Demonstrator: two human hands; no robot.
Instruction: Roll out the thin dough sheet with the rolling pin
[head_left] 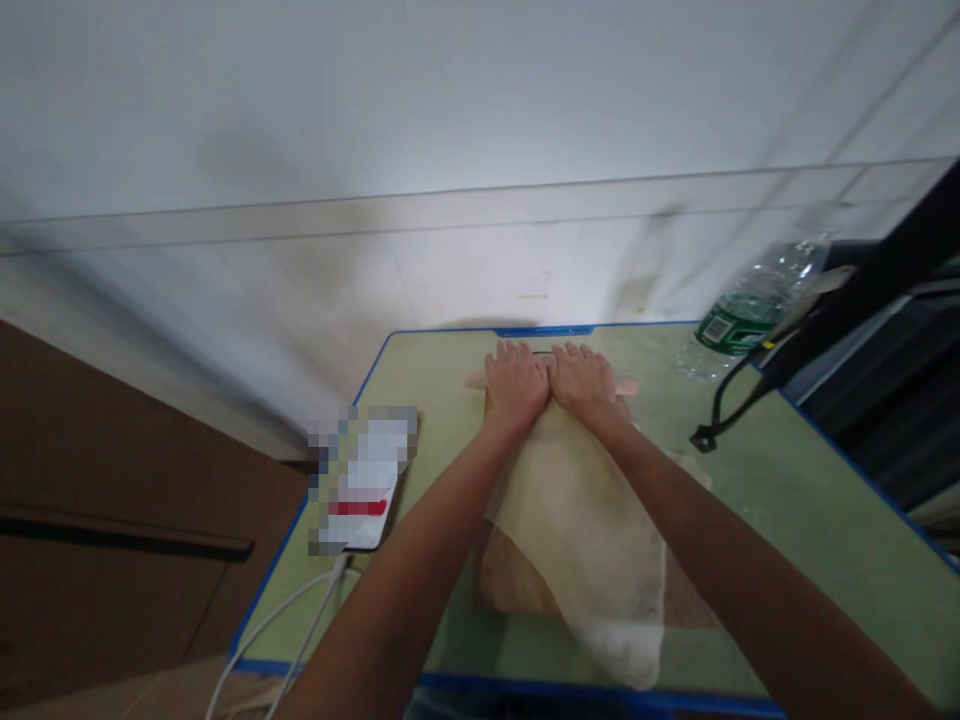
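Observation:
A wooden rolling pin [627, 386] lies crosswise near the far end of a wooden board [514, 575], its two ends sticking out past my hands. My left hand [517, 385] presses down on the pin with its fingers over the top. Right beside it, my right hand [583, 382] bears on the same pin, the thumbs close together. A thin, pale sheet of dough [581, 510] spreads from under the pin toward me. Its near end hangs past the board's front edge. The middle of the pin is hidden by my hands.
On the left of the green, blue-edged table [427, 390] lies a phone [367, 490] with a white cable [300, 600]. A clear plastic bottle [739, 320] with a green label stands at the back right, near a black strap [724, 405]. A white wall [450, 270] borders the far edge.

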